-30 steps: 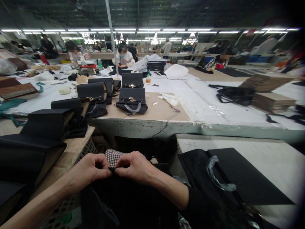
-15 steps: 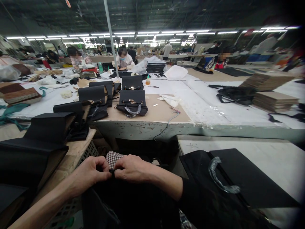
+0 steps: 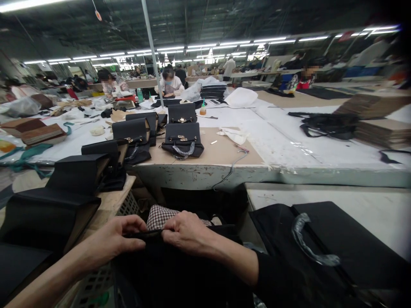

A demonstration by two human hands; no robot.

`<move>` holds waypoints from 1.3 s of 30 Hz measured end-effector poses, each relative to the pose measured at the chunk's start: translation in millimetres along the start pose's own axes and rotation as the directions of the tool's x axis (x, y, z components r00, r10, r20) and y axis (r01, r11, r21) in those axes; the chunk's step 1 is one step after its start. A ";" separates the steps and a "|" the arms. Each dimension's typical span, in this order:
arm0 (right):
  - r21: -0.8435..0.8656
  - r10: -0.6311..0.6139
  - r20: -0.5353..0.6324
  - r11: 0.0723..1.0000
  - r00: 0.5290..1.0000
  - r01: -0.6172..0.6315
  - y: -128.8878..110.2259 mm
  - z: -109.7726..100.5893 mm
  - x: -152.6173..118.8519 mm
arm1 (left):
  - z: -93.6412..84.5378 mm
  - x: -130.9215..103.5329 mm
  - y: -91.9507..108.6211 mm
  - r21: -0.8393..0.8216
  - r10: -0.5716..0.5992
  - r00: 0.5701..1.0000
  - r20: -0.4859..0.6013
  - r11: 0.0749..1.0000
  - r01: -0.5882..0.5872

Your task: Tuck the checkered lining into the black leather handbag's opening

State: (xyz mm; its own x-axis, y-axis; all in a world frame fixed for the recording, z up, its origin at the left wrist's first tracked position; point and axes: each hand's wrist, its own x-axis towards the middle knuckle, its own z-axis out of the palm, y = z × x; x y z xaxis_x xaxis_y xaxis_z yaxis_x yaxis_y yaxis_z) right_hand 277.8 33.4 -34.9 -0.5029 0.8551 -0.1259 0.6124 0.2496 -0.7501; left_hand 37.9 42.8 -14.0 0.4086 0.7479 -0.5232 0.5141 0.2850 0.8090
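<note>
Low in the frame, left hand (image 3: 117, 237) and right hand (image 3: 186, 233) pinch a black bag's (image 3: 173, 273) top edge between closed fingers; behind, a workbench (image 3: 224, 149) in a factory hall.

Both hands side by side on a bag edge (image 3: 154, 234), handbags (image 3: 183, 139) on the table (image 3: 289, 149) beyond, flat bag (image 3: 321, 248) to the right

black bag panel (image 3: 180, 273) lower centre; brown-white check cloth (image 3: 159, 216) behind it; black handbags (image 3: 183, 139) mid-frame with gold clasps; tan board (image 3: 221, 152).

The hands (image 3: 154, 237) hide the black piece's (image 3: 180, 273) pinched edge.
</note>
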 end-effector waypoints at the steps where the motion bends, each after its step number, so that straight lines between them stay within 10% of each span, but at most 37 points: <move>1: 0.010 -0.005 0.011 1.000 1.000 0.005 -0.2 -0.7 -0.2 | 0.0 -1.6 0.6 -0.016 -0.010 1.000 0.007 1.000 0.011; 32: 0.506 -0.267 0.330 0.860 0.905 0.069 33.1 -14.6 5.3 | 13.3 -2.1 9.0 -0.164 -0.098 0.995 -0.014 0.982 0.095; 39: 0.326 -0.266 0.376 0.935 0.888 0.141 11.4 -17.6 16.3 | 11.8 -5.4 7.5 -0.109 -0.090 0.996 -0.029 0.990 0.086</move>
State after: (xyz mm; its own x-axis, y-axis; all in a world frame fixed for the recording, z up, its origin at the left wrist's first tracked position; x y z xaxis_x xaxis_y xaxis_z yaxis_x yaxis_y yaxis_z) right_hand 287.3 58.1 -34.1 -0.8386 0.5216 -0.1569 0.3023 0.2059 -0.9307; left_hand 48.5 33.8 -8.2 0.3389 0.7364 -0.5856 0.4617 0.4121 0.7855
